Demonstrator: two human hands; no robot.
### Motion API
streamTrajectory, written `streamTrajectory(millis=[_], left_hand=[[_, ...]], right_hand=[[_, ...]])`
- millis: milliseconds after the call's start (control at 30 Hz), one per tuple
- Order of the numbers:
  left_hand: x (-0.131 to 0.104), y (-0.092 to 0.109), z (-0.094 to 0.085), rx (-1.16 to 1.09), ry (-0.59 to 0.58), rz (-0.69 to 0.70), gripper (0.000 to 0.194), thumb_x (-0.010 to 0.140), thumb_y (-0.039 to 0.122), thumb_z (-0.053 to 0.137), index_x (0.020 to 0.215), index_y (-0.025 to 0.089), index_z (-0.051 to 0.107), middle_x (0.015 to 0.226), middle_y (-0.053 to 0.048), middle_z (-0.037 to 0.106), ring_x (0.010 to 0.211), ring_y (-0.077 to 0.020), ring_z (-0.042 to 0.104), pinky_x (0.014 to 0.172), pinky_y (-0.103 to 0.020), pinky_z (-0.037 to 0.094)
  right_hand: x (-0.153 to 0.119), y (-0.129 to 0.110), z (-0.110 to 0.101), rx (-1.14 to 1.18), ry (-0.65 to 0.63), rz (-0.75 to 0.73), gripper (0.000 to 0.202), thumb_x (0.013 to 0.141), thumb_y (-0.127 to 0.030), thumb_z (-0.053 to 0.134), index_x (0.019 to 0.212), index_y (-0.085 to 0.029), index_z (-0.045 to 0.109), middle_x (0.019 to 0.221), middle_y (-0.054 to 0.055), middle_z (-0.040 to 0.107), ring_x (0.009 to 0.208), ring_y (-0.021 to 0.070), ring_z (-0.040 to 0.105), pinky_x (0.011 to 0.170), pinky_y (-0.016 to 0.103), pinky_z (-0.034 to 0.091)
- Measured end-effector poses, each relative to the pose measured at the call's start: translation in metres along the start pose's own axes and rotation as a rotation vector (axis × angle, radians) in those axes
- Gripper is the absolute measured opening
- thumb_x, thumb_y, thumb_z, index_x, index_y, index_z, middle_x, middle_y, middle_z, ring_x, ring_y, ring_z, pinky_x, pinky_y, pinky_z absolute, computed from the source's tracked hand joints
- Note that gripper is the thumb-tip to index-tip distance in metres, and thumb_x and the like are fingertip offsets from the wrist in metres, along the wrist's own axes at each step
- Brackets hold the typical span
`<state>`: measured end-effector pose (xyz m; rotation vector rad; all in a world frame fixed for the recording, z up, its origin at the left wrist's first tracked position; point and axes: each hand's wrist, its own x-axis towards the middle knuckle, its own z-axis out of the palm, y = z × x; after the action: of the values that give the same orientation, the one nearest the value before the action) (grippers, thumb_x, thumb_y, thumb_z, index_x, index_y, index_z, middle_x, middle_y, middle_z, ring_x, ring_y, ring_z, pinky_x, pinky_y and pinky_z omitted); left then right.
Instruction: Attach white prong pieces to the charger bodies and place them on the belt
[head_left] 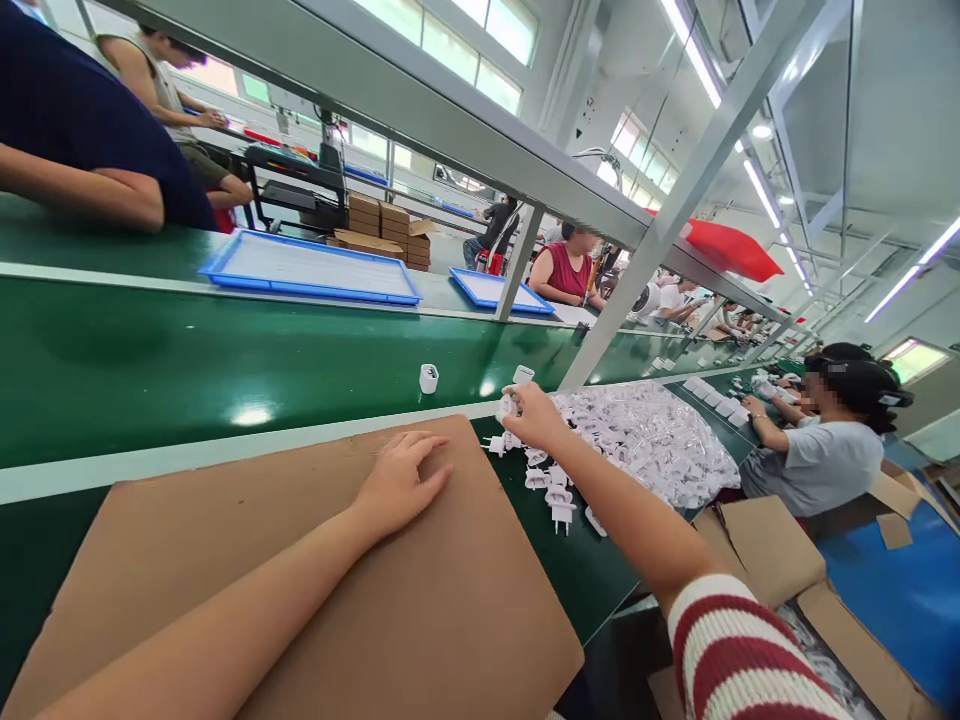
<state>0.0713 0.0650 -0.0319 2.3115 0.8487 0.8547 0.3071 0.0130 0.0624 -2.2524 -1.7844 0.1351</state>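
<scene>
My left hand [401, 482] lies flat with spread fingers on a brown cardboard sheet [450, 600]. Beyond the sheet's right corner, my right hand [531, 415] pinches a small white plastic part [506, 408]. One white charger housing [428, 379] stands on the green belt [225, 370], and another white housing [523, 374] sits just behind my right hand. Several white plug pieces [559, 498] lie loose on the green table below my right wrist, beside a large pile of white parts in clear plastic [645, 435].
Blue-rimmed trays [311, 268] rest across the belt. A slanted metal post [682, 200] rises behind the pile. A person in a grey shirt [825, 465] sits at the right, near open cardboard boxes [772, 550]. Other people are across the belt.
</scene>
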Motion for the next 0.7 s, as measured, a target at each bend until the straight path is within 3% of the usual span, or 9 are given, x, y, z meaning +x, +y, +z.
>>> streamTrajectory(millis=[100, 200, 300, 400, 533, 633, 700], left_hand=[[0.004, -0.003, -0.001, -0.03, 0.113, -0.177, 0.048, 0.086, 0.044, 0.05, 0.122, 0.019, 0.068, 0.131, -0.014, 0.068, 0.132, -0.0366, 0.053, 0.115, -0.056, 0.045], [0.006, -0.005, -0.002, -0.062, 0.168, -0.301, 0.051, 0.083, 0.044, 0.049, 0.122, 0.017, 0.068, 0.13, -0.014, 0.068, 0.132, -0.0369, 0.053, 0.115, -0.054, 0.046], [0.007, -0.006, -0.002, -0.104, 0.189, -0.385, 0.049, 0.081, 0.042, 0.053, 0.122, 0.019, 0.067, 0.131, -0.012, 0.067, 0.125, -0.0353, 0.058, 0.109, -0.051, 0.05], [0.018, -0.007, -0.004, -0.155, 0.224, -0.522, 0.053, 0.08, 0.038, 0.058, 0.129, 0.017, 0.062, 0.134, -0.013, 0.064, 0.117, -0.0318, 0.063, 0.105, -0.046, 0.053], [0.055, -0.012, -0.013, -0.07, 0.312, -0.671, 0.065, 0.081, 0.044, 0.069, 0.137, 0.015, 0.053, 0.143, -0.016, 0.056, 0.122, -0.0306, 0.061, 0.108, -0.042, 0.049], [0.089, -0.018, -0.02, 0.103, 0.344, -0.721, 0.091, 0.072, 0.056, 0.083, 0.141, 0.009, 0.048, 0.147, -0.023, 0.05, 0.138, -0.0379, 0.048, 0.114, -0.044, 0.041], [0.107, -0.023, -0.023, 0.173, 0.333, -0.751, 0.089, 0.072, 0.054, 0.085, 0.138, 0.004, 0.052, 0.143, -0.028, 0.053, 0.139, -0.0427, 0.046, 0.112, -0.047, 0.041]], right_hand=[[-0.031, -0.015, 0.012, 0.181, -0.049, -0.105, 0.05, 0.09, -0.031, 0.066, 0.138, -0.021, 0.057, 0.108, 0.003, 0.07, 0.082, 0.0155, 0.066, 0.075, 0.027, 0.052], [-0.055, -0.021, 0.031, 0.367, -0.115, -0.167, 0.028, 0.085, -0.025, 0.073, 0.112, -0.023, 0.068, 0.082, -0.002, 0.068, 0.071, 0.0149, 0.061, 0.069, 0.027, 0.048], [-0.066, -0.017, 0.046, 0.434, -0.108, -0.19, 0.014, 0.084, -0.021, 0.073, 0.098, -0.022, 0.074, 0.086, 0.001, 0.069, 0.081, 0.0173, 0.063, 0.076, 0.03, 0.048], [-0.064, -0.009, 0.054, 0.615, -0.119, -0.184, 0.019, 0.084, -0.03, 0.075, 0.101, -0.022, 0.078, 0.098, 0.004, 0.071, 0.089, 0.0189, 0.065, 0.083, 0.032, 0.05], [-0.054, -0.006, 0.057, 1.0, -0.273, -0.019, 0.037, 0.073, -0.048, 0.082, 0.097, -0.02, 0.078, 0.086, 0.004, 0.074, 0.079, 0.0179, 0.065, 0.07, 0.029, 0.048], [-0.05, -0.007, 0.057, 1.171, -0.369, 0.07, 0.045, 0.064, -0.052, 0.086, 0.092, -0.019, 0.076, 0.085, 0.004, 0.075, 0.075, 0.0169, 0.064, 0.06, 0.026, 0.041], [-0.051, -0.01, 0.057, 1.252, -0.426, 0.097, 0.043, 0.062, -0.052, 0.086, 0.087, -0.019, 0.074, 0.086, 0.005, 0.075, 0.075, 0.0166, 0.065, 0.06, 0.025, 0.042]])
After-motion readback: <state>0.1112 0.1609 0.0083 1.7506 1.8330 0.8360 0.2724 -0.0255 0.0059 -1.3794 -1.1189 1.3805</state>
